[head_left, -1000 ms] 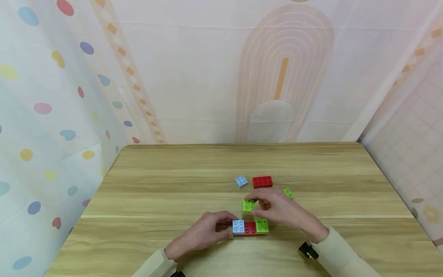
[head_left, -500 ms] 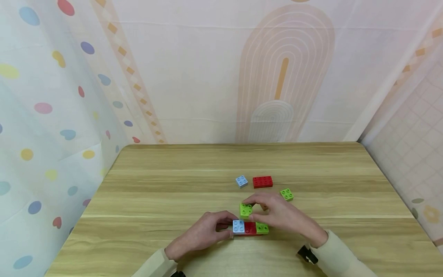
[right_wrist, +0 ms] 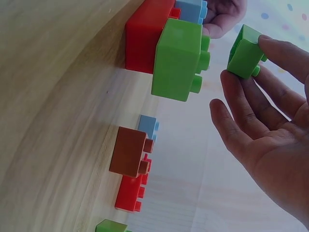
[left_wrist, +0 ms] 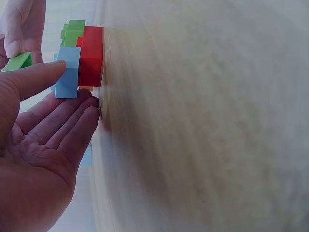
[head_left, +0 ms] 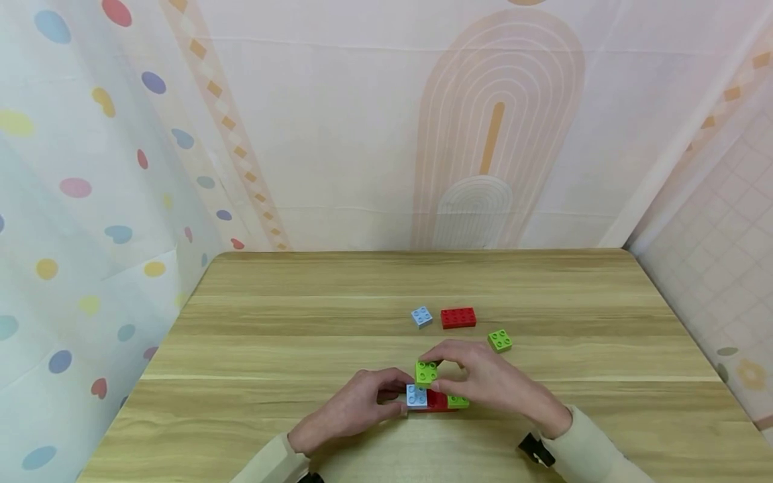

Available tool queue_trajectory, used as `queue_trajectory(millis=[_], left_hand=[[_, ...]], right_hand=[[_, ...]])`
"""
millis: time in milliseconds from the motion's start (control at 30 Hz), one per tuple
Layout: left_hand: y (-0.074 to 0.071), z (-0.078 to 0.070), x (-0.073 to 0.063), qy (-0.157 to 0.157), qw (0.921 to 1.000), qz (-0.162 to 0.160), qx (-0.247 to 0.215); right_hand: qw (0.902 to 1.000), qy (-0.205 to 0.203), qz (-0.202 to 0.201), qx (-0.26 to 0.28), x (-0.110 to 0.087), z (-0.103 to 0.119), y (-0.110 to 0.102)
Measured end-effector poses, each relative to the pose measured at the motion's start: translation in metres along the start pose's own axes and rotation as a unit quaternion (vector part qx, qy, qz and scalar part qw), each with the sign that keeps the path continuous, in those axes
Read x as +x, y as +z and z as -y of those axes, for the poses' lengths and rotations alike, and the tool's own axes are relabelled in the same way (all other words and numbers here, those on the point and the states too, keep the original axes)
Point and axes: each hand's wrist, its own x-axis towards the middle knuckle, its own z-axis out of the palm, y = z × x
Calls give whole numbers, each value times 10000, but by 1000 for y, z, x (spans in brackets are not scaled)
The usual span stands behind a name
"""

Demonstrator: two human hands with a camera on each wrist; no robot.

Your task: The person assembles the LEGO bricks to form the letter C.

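My right hand (head_left: 477, 372) pinches a lime green building brick (head_left: 425, 373) between thumb and fingertips, raised above a small assembly. In the right wrist view, air shows between this green brick (right_wrist: 245, 50) and the bricks below. The assembly has a long red brick (head_left: 437, 401) at the bottom. A light blue brick (head_left: 416, 397) sits on its left end, and another green brick (head_left: 457, 402) on its right end. My left hand (head_left: 365, 402) steadies the left end, thumb on the near side of the light blue brick (left_wrist: 68, 79) and fingers on its far side.
Beyond the hands lie a loose light blue brick (head_left: 421, 316), a red brick (head_left: 458, 317) and a green brick (head_left: 500, 341) on the wooden table (head_left: 290, 322). A brown brick (right_wrist: 128, 152) shows in the right wrist view; my right hand hides it from the head view.
My right hand has carried the green brick towards me and slightly left, over the assembly. The brown brick has gone out of sight behind that hand. My left hand stays in place.
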Motion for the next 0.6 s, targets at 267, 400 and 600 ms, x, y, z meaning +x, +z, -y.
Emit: queue_trajectory(millis=[267, 400, 600], left_hand=[[-1, 0, 0, -24, 10000, 41, -12], [-2, 0, 0, -73, 9999, 76, -28], [-2, 0, 0, -118, 9998, 104, -153]], right_hand=[[9998, 149, 129, -71, -2, 4, 3], [9996, 161, 177, -146, -2, 5, 4], [9994, 196, 212, -195, -2, 6, 6]])
